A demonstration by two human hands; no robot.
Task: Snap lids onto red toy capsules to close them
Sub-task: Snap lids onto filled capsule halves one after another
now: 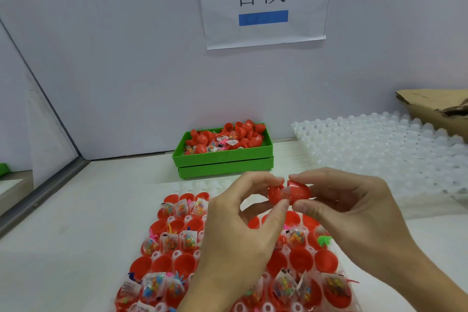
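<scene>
Left hand (243,213): thumb and fingers (279,206) pinch the smaller red plastic capsule half (275,194), its open mouth facing right.

Between the halves: a scrap of clear toy packet (285,192) shows in the seam; looks likely to get nipped when they close.

Right hand (354,208): thumb and forefinger pinch the larger red plastic dome half (300,192), mouth facing left. The two rims touch or nearly so, not seated; the dome sits slightly tilted against the other. Long axis runs left–right, level between the hands, so the closing push is straight inward from both sides. Neither hand is nearer; they share the piece evenly.

Room: the pair is held in the air above the clear plastic tray of open red cups and bagged toys (162,256) on the white table (76,235), nothing crowding either side. Green plastic bin (222,162) of capsules stands well behind.
</scene>
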